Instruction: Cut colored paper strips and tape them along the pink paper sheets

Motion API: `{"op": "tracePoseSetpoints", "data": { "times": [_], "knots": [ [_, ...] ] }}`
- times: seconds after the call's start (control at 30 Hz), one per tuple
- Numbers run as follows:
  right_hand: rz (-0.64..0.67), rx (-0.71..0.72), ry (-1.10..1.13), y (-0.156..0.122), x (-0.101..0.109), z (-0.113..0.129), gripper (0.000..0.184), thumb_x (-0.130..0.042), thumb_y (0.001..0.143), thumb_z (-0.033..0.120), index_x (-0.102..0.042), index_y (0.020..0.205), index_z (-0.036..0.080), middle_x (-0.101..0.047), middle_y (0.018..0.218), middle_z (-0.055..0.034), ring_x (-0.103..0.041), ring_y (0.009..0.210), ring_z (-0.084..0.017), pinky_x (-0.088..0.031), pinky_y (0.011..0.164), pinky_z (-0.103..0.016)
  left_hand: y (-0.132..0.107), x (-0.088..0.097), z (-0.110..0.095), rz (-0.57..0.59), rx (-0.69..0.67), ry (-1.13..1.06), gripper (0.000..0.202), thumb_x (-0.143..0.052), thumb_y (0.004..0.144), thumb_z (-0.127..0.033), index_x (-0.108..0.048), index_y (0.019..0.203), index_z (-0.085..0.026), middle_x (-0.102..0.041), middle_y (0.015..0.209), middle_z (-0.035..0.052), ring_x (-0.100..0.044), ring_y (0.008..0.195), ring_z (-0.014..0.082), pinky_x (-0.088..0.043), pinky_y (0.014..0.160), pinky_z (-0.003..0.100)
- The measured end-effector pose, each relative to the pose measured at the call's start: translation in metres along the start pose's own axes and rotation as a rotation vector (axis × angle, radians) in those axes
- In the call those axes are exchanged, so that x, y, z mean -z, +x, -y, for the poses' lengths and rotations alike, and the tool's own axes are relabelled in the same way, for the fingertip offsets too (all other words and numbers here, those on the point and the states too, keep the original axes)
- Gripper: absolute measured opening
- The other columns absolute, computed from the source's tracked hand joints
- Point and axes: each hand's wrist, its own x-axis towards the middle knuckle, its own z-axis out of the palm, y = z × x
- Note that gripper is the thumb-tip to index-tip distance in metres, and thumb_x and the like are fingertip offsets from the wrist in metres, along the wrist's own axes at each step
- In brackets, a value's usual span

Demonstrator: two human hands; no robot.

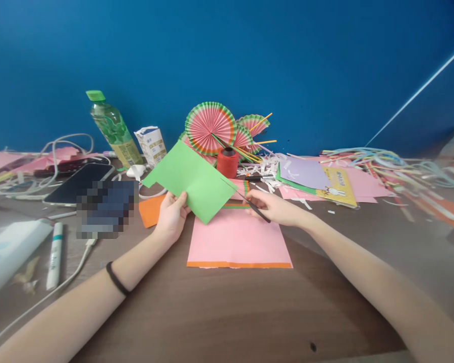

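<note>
My left hand (173, 214) grips a sheet of green paper (191, 179) by its lower edge, thumb on the front face. The sheet is held up at a slant and has a small notch at its left corner. In my right hand (267, 204) is a pair of dark scissors (255, 206), its blades lying at the sheet's right edge. Whether the blades are cutting into it I cannot tell. Below both hands a pink sheet (238, 237) with an orange strip along its near edge lies flat on the table. An orange paper piece (150, 210) sits behind my left hand.
Pink-and-green pleated paper fans (211, 127) and a red thread spool (227, 162) stand by the blue wall. At left are a green bottle (115, 131), a carton (151, 145), a tablet (79, 182), a marker (54, 256) and cables. Coloured papers (304, 172) and paper strips lie right.
</note>
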Motion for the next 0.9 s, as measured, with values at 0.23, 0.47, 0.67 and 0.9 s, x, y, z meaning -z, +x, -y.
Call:
{"op": "tracePoseSetpoints", "data": {
  "times": [0.23, 0.47, 0.67, 0.9],
  "knots": [
    [0.005, -0.025, 0.021, 0.0004, 0.0002, 0.0026, 0.026, -0.056, 0.076, 0.039, -0.046, 0.092, 0.021, -0.044, 0.064, 0.0046, -0.043, 0.054, -0.009, -0.035, 0.051, -0.023, -0.0006, 0.0002, -0.0001, 0.027, -0.014, 0.040, 0.028, -0.059, 0.073, -0.024, -0.054, 0.100, -0.020, -0.063, 0.108, 0.0071, -0.061, 0.093, 0.0194, -0.052, 0.079, 0.035],
    [-0.004, -0.032, 0.025, -0.0004, 0.0006, 0.0059, 0.029, -0.056, 0.075, 0.042, -0.047, 0.091, 0.020, -0.045, 0.065, 0.0036, -0.043, 0.054, -0.010, -0.036, 0.051, -0.024, -0.0005, 0.0010, 0.0001, 0.033, -0.007, 0.027, 0.027, -0.059, 0.073, -0.022, -0.054, 0.100, -0.021, -0.063, 0.108, 0.0065, -0.061, 0.093, 0.0190, -0.053, 0.077, 0.033],
    [-0.009, -0.032, 0.019, -0.0005, 0.0002, 0.0053, 0.030, -0.056, 0.075, 0.043, -0.047, 0.091, 0.020, -0.046, 0.068, 0.0031, -0.043, 0.054, -0.009, -0.036, 0.051, -0.024, -0.0008, 0.0003, -0.0005, 0.041, -0.013, 0.044, 0.029, -0.059, 0.074, -0.023, -0.054, 0.102, -0.021, -0.062, 0.109, 0.0070, -0.061, 0.093, 0.0192, -0.052, 0.077, 0.034],
    [-0.003, -0.029, 0.084, 0.0008, -0.0010, 0.0032, 0.032, -0.058, 0.074, 0.044, -0.047, 0.091, 0.019, -0.049, 0.074, 0.0015, -0.042, 0.054, -0.008, -0.036, 0.049, -0.022, -0.0013, -0.0005, -0.0001, 0.030, -0.002, 0.039, 0.030, -0.058, 0.074, -0.022, -0.054, 0.103, -0.021, -0.062, 0.110, 0.0066, -0.062, 0.091, 0.0186, -0.053, 0.075, 0.032]
  ]
}}
